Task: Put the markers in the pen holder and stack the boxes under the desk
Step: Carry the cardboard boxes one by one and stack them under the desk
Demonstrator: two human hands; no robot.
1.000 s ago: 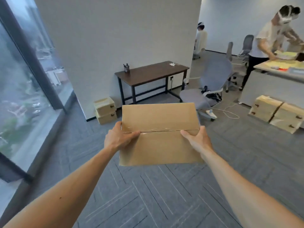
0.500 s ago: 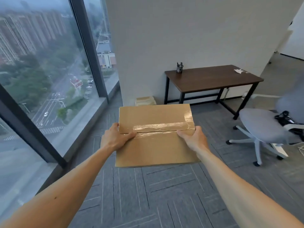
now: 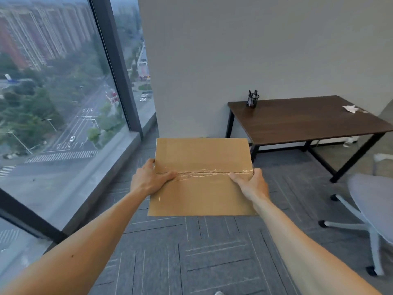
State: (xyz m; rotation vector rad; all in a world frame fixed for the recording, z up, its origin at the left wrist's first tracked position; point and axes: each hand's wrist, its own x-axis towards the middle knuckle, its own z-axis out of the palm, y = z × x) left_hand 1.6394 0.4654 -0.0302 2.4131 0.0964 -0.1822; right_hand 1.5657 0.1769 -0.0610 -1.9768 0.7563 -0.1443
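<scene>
Box (image 3: 202,177) carried in both hands above the carpet.
Left hand (image 3: 148,179) and right hand (image 3: 251,184) grip its taped sides; the surface (image 3: 308,120) stands ahead.

Desk (image 3: 306,122): dark wood top, black metal legs, against the wall. Holds 1 black mesh pen holder (image 3: 252,100) with markers at 10 o'clock and 1 crumpled white paper (image 3: 350,108) at 2 o'clock. Floor (image 3: 212,252): grey carpet tiles, carrying desk and 1 grey swivel chair (image 3: 371,209).
</scene>
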